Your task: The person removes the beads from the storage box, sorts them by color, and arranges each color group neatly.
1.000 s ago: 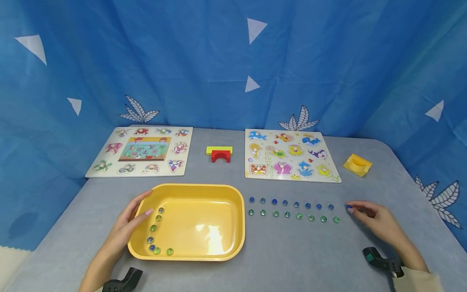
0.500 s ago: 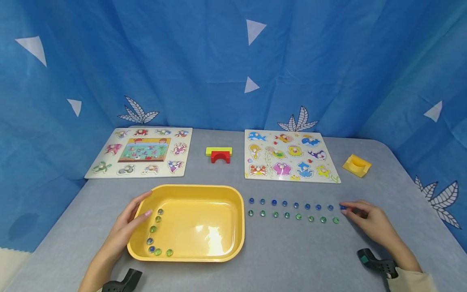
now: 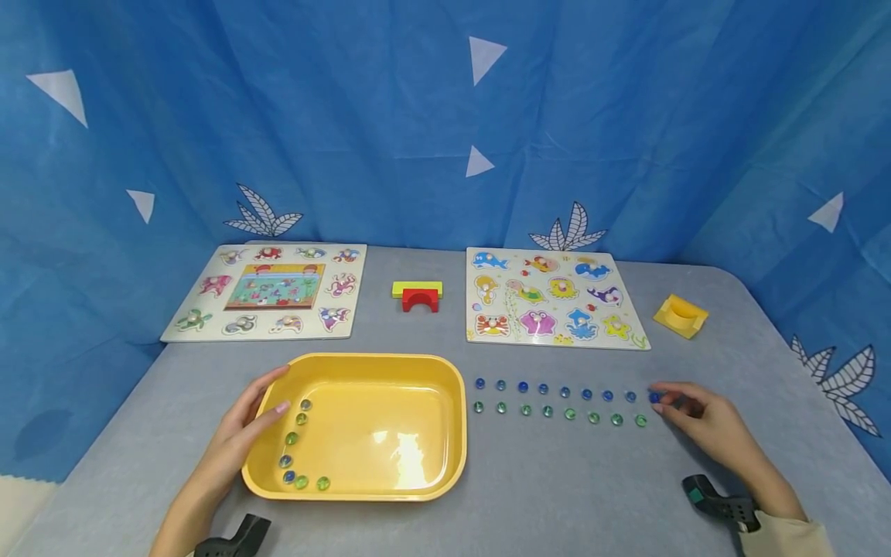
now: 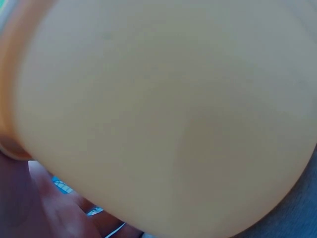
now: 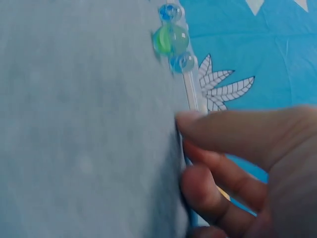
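Note:
My left hand (image 3: 233, 433) grips the left rim of a yellow tray (image 3: 376, 499), thumb over the inside and fingers outside. Several blue and green glass marbles lie along the tray's left side, such as a green marble (image 3: 291, 438). In the left wrist view the tray's wall (image 4: 163, 99) fills most of the picture. On the table, my right hand (image 3: 710, 422) pinches a blue marble (image 3: 655, 397) between thumb and fingertips at the right end of a row of blue marbles (image 3: 565, 392). In front runs a row of green marbles (image 3: 570, 414). The right wrist view hides the pinched marble.
Two knobbed sea-animal puzzle boards stand at the back, a left board (image 3: 202, 290) and a right board (image 3: 469, 294). Between them lie a yellow-green block (image 3: 418, 285) and a red arch block (image 3: 421, 294). A yellow block (image 3: 681, 316) sits back right, before a blue curtain (image 3: 390, 116).
My right hand has moved left with the blue marble, bringing it to the end of the blue row, and stays there since half a second ago. My left hand keeps its place.

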Motion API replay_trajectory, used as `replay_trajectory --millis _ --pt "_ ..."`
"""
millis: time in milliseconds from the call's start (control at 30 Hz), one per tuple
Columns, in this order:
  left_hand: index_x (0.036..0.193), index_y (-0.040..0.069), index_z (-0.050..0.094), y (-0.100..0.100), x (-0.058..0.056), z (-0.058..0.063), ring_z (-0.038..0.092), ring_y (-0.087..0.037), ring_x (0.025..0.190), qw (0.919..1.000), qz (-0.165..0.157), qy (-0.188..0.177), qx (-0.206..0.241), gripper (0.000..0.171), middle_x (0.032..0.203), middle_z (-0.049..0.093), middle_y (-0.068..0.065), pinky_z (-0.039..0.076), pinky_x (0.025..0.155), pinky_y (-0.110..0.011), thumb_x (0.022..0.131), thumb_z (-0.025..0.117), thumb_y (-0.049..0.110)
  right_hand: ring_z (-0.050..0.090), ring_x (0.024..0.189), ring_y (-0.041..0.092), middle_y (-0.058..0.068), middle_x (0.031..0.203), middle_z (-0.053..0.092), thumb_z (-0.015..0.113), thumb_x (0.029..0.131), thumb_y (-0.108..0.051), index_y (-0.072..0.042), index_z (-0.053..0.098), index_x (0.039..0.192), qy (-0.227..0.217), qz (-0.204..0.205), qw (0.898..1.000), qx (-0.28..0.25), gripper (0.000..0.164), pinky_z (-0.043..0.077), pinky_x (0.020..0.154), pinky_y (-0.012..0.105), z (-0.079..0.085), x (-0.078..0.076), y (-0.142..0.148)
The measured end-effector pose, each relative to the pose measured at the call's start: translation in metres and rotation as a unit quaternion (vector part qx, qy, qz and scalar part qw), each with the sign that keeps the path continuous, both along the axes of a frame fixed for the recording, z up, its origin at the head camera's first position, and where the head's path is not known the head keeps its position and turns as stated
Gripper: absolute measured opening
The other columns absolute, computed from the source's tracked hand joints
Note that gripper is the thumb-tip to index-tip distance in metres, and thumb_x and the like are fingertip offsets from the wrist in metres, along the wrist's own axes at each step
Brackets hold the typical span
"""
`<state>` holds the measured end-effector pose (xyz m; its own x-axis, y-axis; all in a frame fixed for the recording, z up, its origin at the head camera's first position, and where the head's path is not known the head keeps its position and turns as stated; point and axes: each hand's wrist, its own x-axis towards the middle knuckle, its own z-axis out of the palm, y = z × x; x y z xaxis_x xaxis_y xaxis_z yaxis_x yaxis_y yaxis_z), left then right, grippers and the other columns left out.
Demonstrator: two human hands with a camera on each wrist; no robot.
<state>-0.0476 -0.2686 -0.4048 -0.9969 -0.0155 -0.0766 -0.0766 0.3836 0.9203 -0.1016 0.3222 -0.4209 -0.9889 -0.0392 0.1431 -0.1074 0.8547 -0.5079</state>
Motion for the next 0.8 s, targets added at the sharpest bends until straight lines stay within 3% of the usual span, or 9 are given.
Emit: replay_trajectory --millis 167,300,800 --pt "0.141 0.027 0.027 0.0001 -0.0003 -0.0008 0.018 0.010 0.129 1.0000 -0.001 0.009 -0.001 0.051 0.148 0.023 0.008 0.026 0.085 0.003 0.094 0.046 0.032 0.042 0.055 0.000 0.009 0.089 0.063 0.063 0.084 -0.023 -0.009 0.060 0.115 -0.038 -0.013 0.999 0.002 0.034 0.035 0.047 0.021 0.0056 0.0020 0.0004" --pt "0.141 0.027 0.027 0.0004 -0.0005 -0.0011 0.020 0.012 0.126 0.9999 -0.002 0.010 0.000 0.051 0.148 0.024 0.007 0.028 0.085 0.002 0.094 0.046 0.031 0.041 0.056 0.001 0.010 0.092 0.063 0.061 0.086 -0.025 -0.008 0.059 0.116 -0.057 -0.012 0.998 0.007 0.035 0.034 0.046 0.021 0.0089 0.0028 0.0003" --pt "0.141 0.029 0.027 0.0006 -0.0002 -0.0006 0.019 0.004 0.130 0.9999 0.004 -0.001 -0.010 0.051 0.148 0.022 0.004 0.028 0.084 0.003 0.093 0.046 0.034 0.042 0.060 0.000 0.008 0.094 0.064 0.062 0.085 -0.026 -0.011 0.067 0.104 -0.043 -0.007 0.999 0.008 0.025 0.035 0.050 0.020 0.0082 0.0027 -0.0026"
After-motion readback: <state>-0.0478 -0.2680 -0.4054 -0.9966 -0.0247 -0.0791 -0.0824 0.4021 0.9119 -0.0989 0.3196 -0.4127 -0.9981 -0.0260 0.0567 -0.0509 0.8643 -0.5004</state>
